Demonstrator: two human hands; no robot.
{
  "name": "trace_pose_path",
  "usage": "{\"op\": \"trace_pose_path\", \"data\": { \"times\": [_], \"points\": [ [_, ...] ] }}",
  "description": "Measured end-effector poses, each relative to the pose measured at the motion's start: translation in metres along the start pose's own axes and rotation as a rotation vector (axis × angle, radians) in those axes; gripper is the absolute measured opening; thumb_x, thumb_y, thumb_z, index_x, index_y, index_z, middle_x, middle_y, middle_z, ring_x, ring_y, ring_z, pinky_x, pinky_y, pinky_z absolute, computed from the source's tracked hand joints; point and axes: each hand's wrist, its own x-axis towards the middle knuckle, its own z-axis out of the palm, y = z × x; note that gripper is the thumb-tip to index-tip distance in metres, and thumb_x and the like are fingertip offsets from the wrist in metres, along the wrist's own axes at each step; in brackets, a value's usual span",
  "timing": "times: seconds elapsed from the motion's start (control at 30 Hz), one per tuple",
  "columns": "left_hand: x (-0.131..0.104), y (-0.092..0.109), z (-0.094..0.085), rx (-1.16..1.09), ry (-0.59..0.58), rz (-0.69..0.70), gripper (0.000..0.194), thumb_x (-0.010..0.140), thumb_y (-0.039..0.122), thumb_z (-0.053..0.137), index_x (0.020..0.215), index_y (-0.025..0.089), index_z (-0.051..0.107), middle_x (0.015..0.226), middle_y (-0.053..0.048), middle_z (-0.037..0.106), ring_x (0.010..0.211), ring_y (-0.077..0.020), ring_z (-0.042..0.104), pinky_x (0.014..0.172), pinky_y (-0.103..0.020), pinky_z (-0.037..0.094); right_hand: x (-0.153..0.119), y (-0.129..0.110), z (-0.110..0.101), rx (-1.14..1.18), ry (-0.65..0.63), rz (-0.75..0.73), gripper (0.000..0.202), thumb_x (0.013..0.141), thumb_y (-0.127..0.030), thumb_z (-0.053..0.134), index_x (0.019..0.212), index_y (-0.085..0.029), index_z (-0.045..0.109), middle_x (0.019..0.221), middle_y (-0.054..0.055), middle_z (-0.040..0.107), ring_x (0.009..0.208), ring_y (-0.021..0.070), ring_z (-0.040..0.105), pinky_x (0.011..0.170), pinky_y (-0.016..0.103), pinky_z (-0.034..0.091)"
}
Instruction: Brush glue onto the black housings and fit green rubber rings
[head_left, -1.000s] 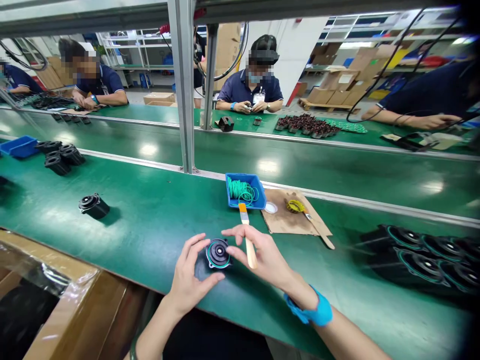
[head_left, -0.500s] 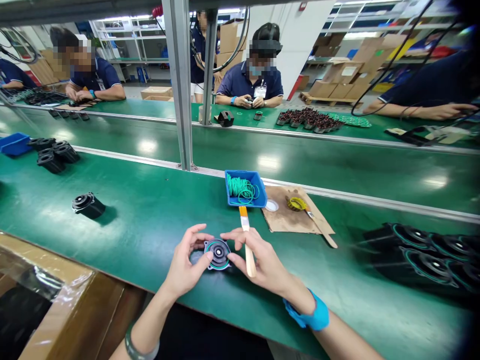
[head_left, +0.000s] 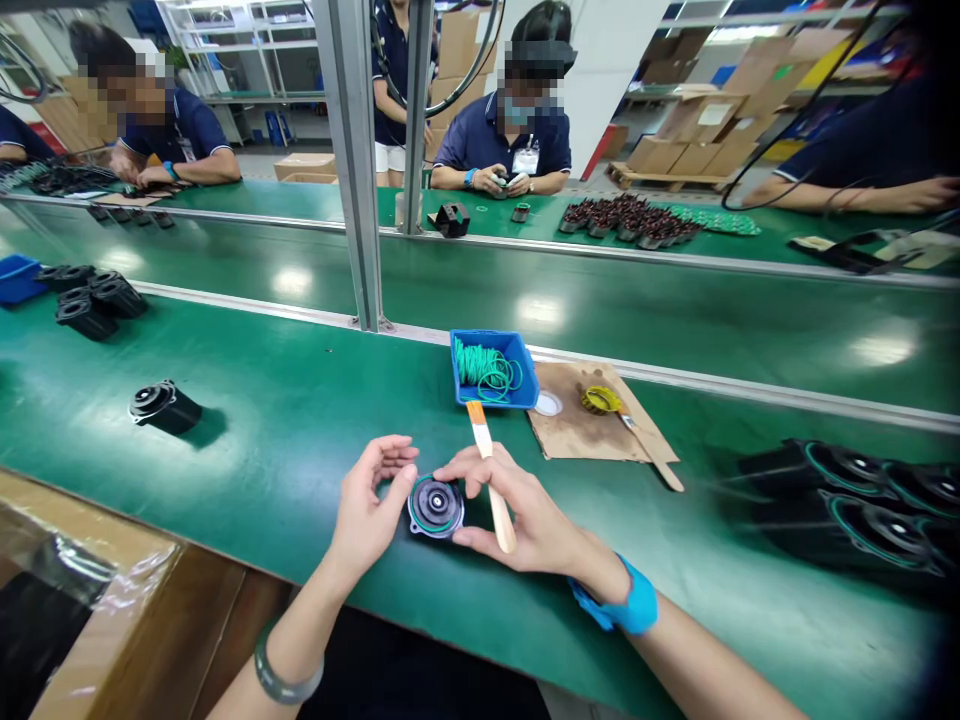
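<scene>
Head view; I have the round black part (head_left: 436, 503) face up on the green bench (head_left: 285, 400), between both hands, with a green ring (head_left: 429, 530) lying around its top edge; my right hand (head_left: 521, 505) has its forefinger at the far side of the part and its thumb at the near right, a light two-sided hold, while a wooden brush (head_left: 502, 518) is gripped across the same fingers, bristles (head_left: 476, 412) pointing away towards the blue bin (head_left: 528, 375) of green rings (head_left: 480, 368); my left hand (head_left: 366, 505) stands just beside the part, thumb spread from the half-curled fingers, and whether its tip touches the edge I cannot tell; to work this edge well, I would let the right thumb and forefinger steady the part so that it neither slides nor turns, and press the ring softly, a little at a time, so that it lies flat without twisting; I would mind the brush too, since its handle is close to the part and a careless turn of the wrist could knock the ring
</scene>
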Motion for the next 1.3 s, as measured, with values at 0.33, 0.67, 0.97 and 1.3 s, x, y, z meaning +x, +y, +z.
{"op": "trace_pose_path", "data": {
  "times": [0.33,0.67,0.97,1.3],
  "points": [
    [-0.035,-0.013,-0.002,0.57,0.092,0.687,0.017,0.086,0.021,0.071,0.1,0.015,0.063,0.102,-0.012,0.071,0.098,-0.0221,0.07,0.089,-0.037,0.06,-0.006,0.005,-0.001,-0.282,0.038,-0.221,0.025,0.091,-0.038,0.066,0.087,-0.021,0.048,0.105,0.012,0.074,0.095,0.0234,0.068,0.087,0.044,0.049],
    [-0.042,-0.023,0.018,0.656,0.28,0.799,0.019,0.082,-0.002,0.066,0.09,0.016,0.066,0.106,-0.01,0.068,0.101,-0.0222,0.07,0.08,-0.036,0.065,-0.03,-0.01,0.022,-0.468,0.245,-0.31,0.01,0.089,-0.012,0.066,0.083,-0.017,0.061,0.095,0.012,0.077,0.081,0.0205,0.072,0.077,0.04,0.056],
    [-0.047,-0.019,0.012,0.594,0.219,0.679,0.023,0.084,0.014,0.07,0.105,0.024,0.067,0.123,-0.01,0.061,0.11,-0.0239,0.066,0.091,-0.04,0.06,-0.03,-0.015,0.02,-0.121,0.306,-0.155,0.01,0.093,-0.011,0.059,0.092,-0.021,0.061,0.09,0.006,0.077,0.084,0.0191,0.072,0.074,0.035,0.059],
    [-0.019,-0.01,0.035,0.208,-0.096,0.096,0.079,0.067,0.034,0.086,0.132,0.022,0.042,0.118,-0.011,0.066,0.107,-0.0268,0.067,0.094,-0.044,0.055,-0.041,-0.02,-0.033,0.281,0.741,0.297,0.058,0.09,-0.072,0.04,0.111,-0.026,0.068,0.052,-0.002,0.057,0.041,0.0139,0.05,0.038,0.026,0.04]
  ]
}}
